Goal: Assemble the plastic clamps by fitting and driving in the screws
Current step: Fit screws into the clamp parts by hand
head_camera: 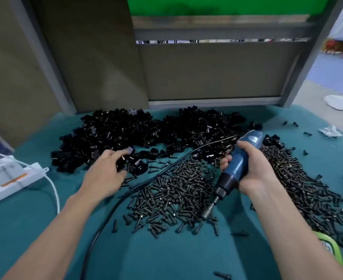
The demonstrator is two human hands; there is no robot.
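A big heap of black plastic clamps (146, 134) covers the far half of the teal table (166, 255). In front of it lies a spread of dark screws (172, 197), with a second spread (300, 178) at the right. My left hand (106, 170) rests on the near edge of the clamp heap, fingers curled onto some clamp pieces; whether it grips one I cannot tell. My right hand (251, 166) is closed round a blue electric screwdriver (237, 168), whose bit (209, 209) points down-left into the screws. Its black cable (114, 209) runs across the table toward me.
A white power strip (11, 178) with a plugged-in adapter and white cord sits at the left edge. Grey panels and a metal frame (207, 102) stand behind the table. A green object (332, 247) lies at the right near edge. Stray screws dot the table's right side.
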